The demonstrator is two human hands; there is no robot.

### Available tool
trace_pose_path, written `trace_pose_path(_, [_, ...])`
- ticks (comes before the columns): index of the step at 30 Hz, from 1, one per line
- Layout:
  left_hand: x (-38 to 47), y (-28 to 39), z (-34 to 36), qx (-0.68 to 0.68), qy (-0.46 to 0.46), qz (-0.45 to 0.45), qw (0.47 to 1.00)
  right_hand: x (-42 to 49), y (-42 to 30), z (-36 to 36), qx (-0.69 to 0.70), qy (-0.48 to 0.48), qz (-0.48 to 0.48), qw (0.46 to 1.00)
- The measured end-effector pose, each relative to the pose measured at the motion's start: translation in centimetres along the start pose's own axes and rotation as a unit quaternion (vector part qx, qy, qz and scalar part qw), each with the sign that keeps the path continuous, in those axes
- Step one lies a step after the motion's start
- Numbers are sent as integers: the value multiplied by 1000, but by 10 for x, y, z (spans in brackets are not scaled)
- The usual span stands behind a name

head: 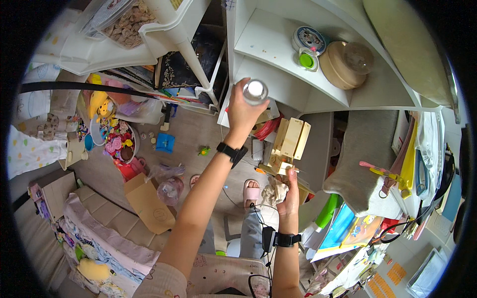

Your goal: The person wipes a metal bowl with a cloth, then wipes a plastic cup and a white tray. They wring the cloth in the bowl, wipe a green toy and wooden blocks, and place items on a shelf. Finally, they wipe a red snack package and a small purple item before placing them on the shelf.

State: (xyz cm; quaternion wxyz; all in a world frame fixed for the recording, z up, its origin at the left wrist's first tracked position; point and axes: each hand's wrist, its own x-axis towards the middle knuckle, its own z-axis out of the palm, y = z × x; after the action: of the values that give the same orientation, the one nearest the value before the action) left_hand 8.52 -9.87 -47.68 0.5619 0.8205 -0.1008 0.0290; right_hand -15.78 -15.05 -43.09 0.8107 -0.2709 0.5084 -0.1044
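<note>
My left hand (240, 111) is closed around a clear round container with a white top (255, 89), held up in front of the white shelf unit (268, 41). My right hand (290, 197) grips a crumpled off-white cloth (275, 190). Its thumb lies against the near end of a gold-coloured boxy piece (290, 143) with several long panels. Whether that hand bears the piece's weight cannot be told. A red bundle (271, 126) and a grey box-shaped device (257, 149) lie just left of the gold piece.
On the shelf stand a round tin (309, 39), a green-lidded container (307, 60) and a beige round pot (341, 65). A white rack (179, 44) rises at upper left. Floor items include a cardboard box (149, 205), a blue dustpan-like piece (165, 142) and a tub of toys (121, 141). Cables hang by my right arm.
</note>
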Motion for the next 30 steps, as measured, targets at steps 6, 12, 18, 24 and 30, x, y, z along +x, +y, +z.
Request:
trace_pose_path(6, [51,-4,31,-13,-11,-22,1000,4,-5,1,-6,14,-15,1000])
trace_pose_path(12, [72,-16,50,-15,-14,-5,1000,9,-5,-1,-4,24,-14,1000])
trace_pose_path(18, [72,-28,53,-24,9,14,1000,21,-4,3,0,5,-6,1000])
trace_pose_path(24, [9,-76,30,4,8,-39,999,54,-9,31,-9,16,-9,1000])
trace_pose_path(30, [-47,-152,19,-124,-153,-338,920,102,-8,50,20,-45,-68,996])
